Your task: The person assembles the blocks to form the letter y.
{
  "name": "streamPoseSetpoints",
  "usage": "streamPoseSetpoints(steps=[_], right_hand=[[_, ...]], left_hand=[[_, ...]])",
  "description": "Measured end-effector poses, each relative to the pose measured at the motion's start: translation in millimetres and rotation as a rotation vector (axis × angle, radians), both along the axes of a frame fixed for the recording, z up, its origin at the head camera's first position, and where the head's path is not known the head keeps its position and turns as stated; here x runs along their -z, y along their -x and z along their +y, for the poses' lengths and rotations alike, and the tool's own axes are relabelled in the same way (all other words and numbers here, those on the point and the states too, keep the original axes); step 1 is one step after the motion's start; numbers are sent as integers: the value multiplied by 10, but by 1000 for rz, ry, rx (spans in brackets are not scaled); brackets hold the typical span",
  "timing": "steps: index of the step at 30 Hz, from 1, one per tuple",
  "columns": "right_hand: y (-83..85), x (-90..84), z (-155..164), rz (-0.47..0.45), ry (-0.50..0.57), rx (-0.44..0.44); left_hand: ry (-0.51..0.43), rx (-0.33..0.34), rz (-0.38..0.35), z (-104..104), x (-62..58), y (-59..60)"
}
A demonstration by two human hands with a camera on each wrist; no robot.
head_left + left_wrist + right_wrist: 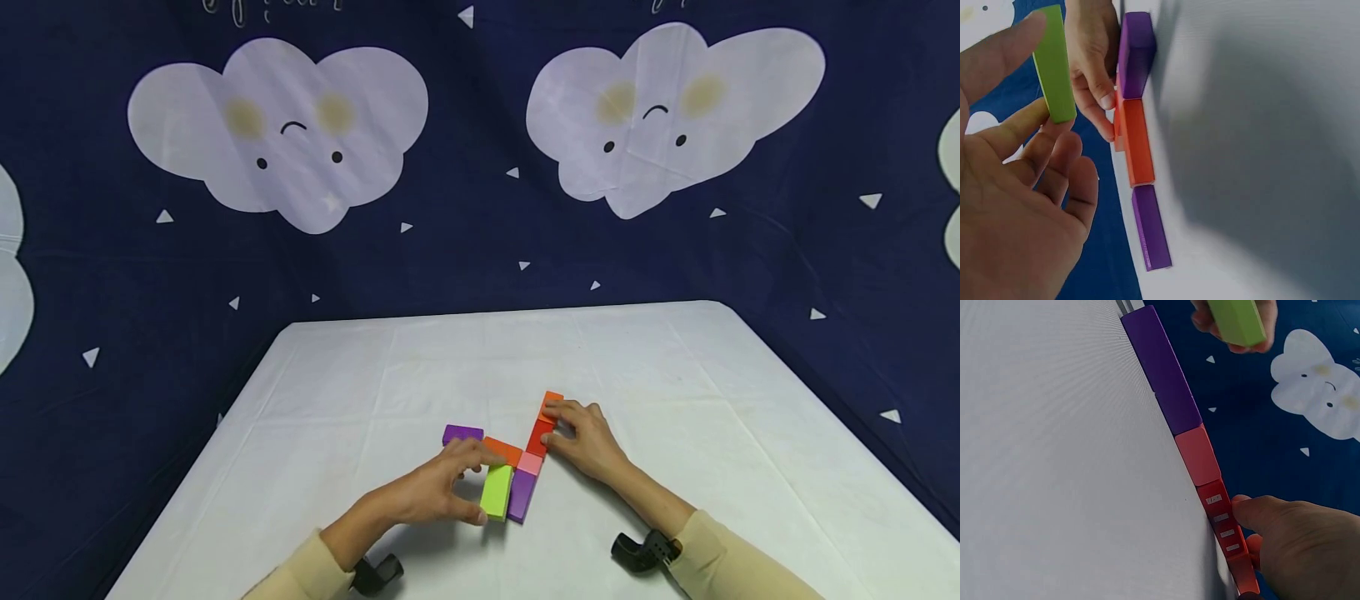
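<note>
In the head view, my left hand [442,483] pinches a lime-green block [496,492] between thumb and fingers. The left wrist view shows this green block [1055,65] held above the tabletop. My right hand [588,437] curls its fingers over an orange block [553,395] at the far end of a row. Its thumb touches the red block [537,437] beside it. A pink block [529,463] and a purple block [521,498] continue the row toward me. Another orange block [501,451] branches off to the left, leading to a second purple block [462,433].
A white cloth-covered table [637,358] lies under the blocks. Behind it hangs a dark blue curtain [472,275] with white clouds and triangles. Black wrist cameras sit on both forearms, the right camera [641,552] close above the cloth.
</note>
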State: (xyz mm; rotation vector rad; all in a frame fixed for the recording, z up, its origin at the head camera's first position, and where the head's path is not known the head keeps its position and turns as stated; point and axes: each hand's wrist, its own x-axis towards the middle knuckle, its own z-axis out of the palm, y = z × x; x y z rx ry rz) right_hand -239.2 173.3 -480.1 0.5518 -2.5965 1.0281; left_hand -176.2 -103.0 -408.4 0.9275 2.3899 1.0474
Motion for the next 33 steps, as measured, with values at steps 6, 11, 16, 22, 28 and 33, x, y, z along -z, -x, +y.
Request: streamPoseSetpoints(steps=[6,11,16,22,28,33], right_hand=[[-3,2,-4,10,6,2],[2,5,-4,6,5,1],[8,5,-1,8,-2,-1],[10,15,1,12,4,0],[10,27,2,14,7,2],[10,22,3,19,6,-1]], left_hand=[[34,48,-27,-27,58,-60],[81,88,17,-33,92,-101],[80,143,38,-54,142,-143],[76,205,55,-63,210,-197],[104,245,91,-60,242,-239],[112,270,158,-59,260,-273]])
